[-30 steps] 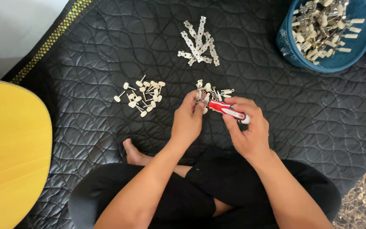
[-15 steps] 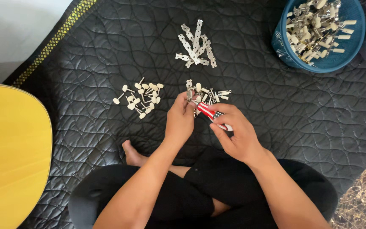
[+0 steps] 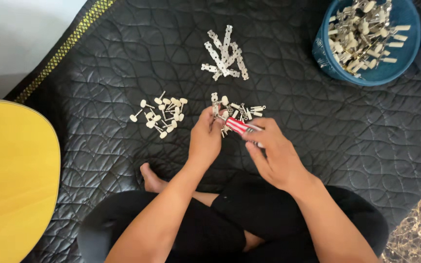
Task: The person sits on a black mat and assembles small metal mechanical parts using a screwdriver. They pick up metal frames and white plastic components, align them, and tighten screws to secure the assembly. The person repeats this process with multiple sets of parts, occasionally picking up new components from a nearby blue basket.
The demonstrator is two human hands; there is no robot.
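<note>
Head view: a small metal part (image 3: 216, 113) is pinched by the left hand (image 3: 205, 139) so it stays steady. A red-and-white tool (image 3: 237, 125) is gripped by the right hand (image 3: 275, 156) above the black mat (image 3: 123, 63). Its long side runs slanted, tip pointed up-left at the part.

Even, soft daylight, bright overall; the floor (image 3: 10, 34) at upper left is nearly washed out. Mild sheen on the black mat (image 3: 123, 63) and metal strips (image 3: 225, 53). Shadows faint. Focus sharp mid-frame, corners slightly soft and stretched
</note>
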